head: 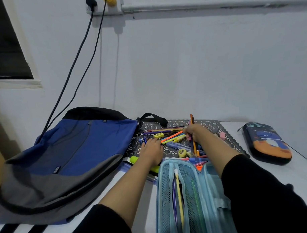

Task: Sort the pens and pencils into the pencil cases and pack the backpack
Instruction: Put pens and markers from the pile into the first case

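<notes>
over the pile (174,138), right hand (196,132) fingers (188,132) grip pencils (192,119).

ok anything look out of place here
The pens and pencils lie in a crisscross heap on the dark lace mat, not in the open light blue mesh pencil case. A small pink eraser sits alone right of the heap.

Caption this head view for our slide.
Right hand grips pencils over the pile, light-blue case open nearby, backpack at left.
</notes>
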